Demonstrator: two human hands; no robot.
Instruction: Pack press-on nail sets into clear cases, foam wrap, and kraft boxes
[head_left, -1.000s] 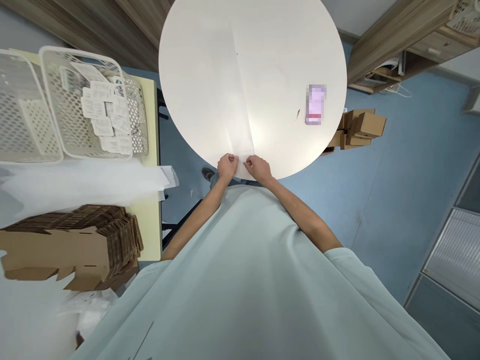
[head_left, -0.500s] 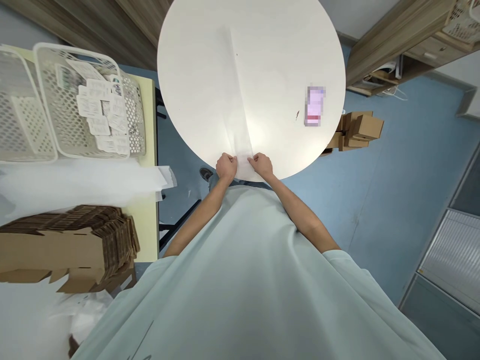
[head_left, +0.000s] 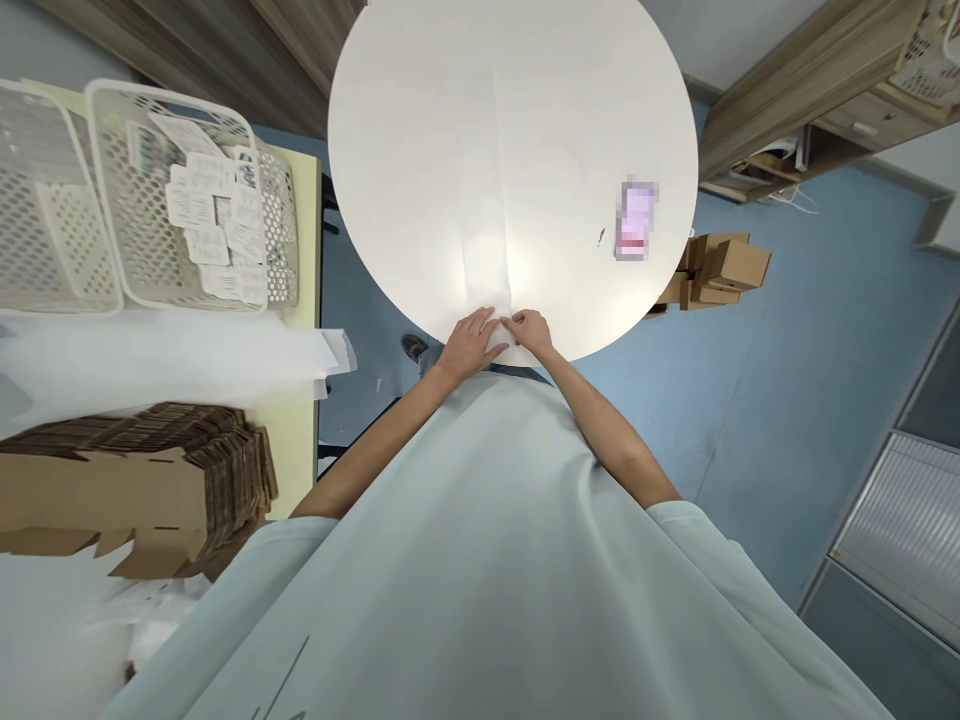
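Note:
A long, thin, translucent white strip of sheet [head_left: 486,235] runs across the round white table [head_left: 405,160] toward my body. Over its near end, my left hand [head_left: 469,343] lies flat with the fingers spread. Just to the right, my right hand [head_left: 531,330] pinches the strip's right edge between thumb and forefinger. The fingertips of both hands almost meet there. My left hand covers part of the strip's near end, close to the table's front edge.
On the right of the table lies a pixelated pink item [head_left: 635,220]. To the left, a side table [head_left: 296,440] bears a white basket [head_left: 281,225] of labelled packets, white sheeting [head_left: 187,360] and flattened cardboard boxes [head_left: 150,490]. Small cartons [head_left: 735,262] stand beyond the table's right edge.
My left hand has gone from pinching the strip's left edge to lying flat and spread across it, nearer my right hand. The right hand still pinches. The view has shifted slightly.

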